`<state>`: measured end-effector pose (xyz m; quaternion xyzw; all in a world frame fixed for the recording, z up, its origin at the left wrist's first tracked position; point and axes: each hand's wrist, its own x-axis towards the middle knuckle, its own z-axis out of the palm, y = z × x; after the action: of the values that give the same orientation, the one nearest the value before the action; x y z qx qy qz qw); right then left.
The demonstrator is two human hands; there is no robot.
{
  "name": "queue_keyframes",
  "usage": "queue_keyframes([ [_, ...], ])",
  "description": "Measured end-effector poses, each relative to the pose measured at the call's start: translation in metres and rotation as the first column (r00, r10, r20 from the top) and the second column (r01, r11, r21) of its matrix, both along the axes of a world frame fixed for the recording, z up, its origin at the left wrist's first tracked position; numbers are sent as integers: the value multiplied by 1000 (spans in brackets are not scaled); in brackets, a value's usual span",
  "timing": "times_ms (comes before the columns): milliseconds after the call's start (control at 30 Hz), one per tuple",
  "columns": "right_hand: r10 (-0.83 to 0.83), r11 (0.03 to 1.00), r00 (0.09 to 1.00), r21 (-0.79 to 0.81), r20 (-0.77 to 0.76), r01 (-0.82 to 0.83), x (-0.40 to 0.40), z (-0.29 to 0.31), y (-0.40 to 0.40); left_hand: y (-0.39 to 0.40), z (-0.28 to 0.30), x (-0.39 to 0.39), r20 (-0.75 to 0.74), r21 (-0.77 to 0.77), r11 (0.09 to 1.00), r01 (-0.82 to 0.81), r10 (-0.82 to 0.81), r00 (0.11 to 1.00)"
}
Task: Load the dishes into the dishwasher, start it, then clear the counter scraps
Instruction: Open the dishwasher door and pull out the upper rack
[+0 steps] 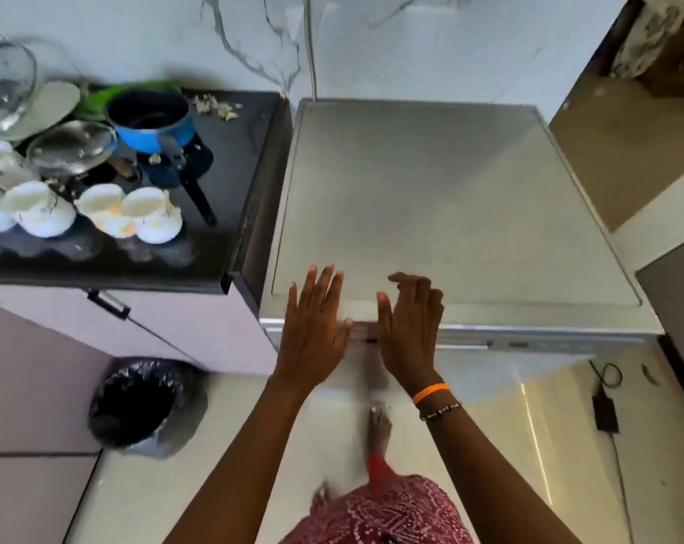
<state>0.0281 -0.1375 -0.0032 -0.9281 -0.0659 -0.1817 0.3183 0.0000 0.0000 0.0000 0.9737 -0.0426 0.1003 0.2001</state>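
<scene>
left hand (pixel 313 331): fingers (pixel 320 286) straight and spread, released, grasping nothing; held over the front edge of the dishwasher (pixel 450 210), whether touching it cannot be told.

right hand (pixel 409 331): just beside the left, thumb up, fingers (pixel 415 286) loosely bent, released, grasping nothing; orange band and beaded bracelet at the wrist.

dishwasher: steel-topped unit directly ahead of and beneath both sets of fingers; door closed, control strip along the front edge just below the fingertips.

surface (pixel 230 182): black, well to the left of the left fingers, beside the dishwasher.

on the surface, all well left of the fingers:
- blue saucepan (pixel 152 119), dark inside, black handle pointing toward the person.
- glass lids (pixel 71 147), one near the saucepan, one further left at the wall.
- white cups (pixel 152 217), several, in a row at the near side, some on saucers.
- scraps (pixel 214 106), pale bits at the back, just beyond the saucepan.

floor:
- bin (pixel 144 402) with black liner, below and left of the left hand.
- black adapter (pixel 605 412) with cable, right of the right hand.
</scene>
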Motion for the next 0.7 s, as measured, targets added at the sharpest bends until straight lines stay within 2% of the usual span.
queue_keyframes([
  [67,-124,983,992,132,-26,126,-16,-11,-2,2,-6,-16,-10,36,999,20,-20,1000],
  [133,-209,889,958,370,-195,269,-32,-28,-4,4,-15,-34,-65,65,997,47,-43,997],
  [167,-221,776,921,514,-322,366,-35,-32,-6,4,-18,-40,-98,70,996,64,-57,994],
  [200,-189,606,859,632,-476,483,-33,-32,-9,3,-20,-44,-136,80,994,78,-67,989],
  [233,-104,406,792,701,-601,586,-30,-33,-11,3,-23,-45,-162,84,993,82,-68,984],
  [267,9,232,752,733,-659,639,-25,-33,-15,4,-27,-44,-179,99,992,83,-65,982],
  [300,105,96,751,758,-652,645,-23,-35,-19,4,-28,-44,-200,98,992,81,-60,978],
  [367,207,-105,805,805,-556,583,-22,-41,-27,4,-31,-44,-236,126,988,85,-53,970],
  [467,242,-306,886,835,-396,457,-25,-46,-34,6,-35,-43,-276,202,972,117,-59,959],
  [500,236,-317,891,836,-388,448,-25,-48,-35,7,-36,-42,-286,206,970,127,-65,956],
  [567,199,-235,889,861,-412,452,-21,-51,-35,8,-34,-41,-303,195,971,141,-78,950],
  [700,81,124,774,777,-627,617,-16,-54,-35,9,-29,-41,-318,150,981,126,-73,945],
])
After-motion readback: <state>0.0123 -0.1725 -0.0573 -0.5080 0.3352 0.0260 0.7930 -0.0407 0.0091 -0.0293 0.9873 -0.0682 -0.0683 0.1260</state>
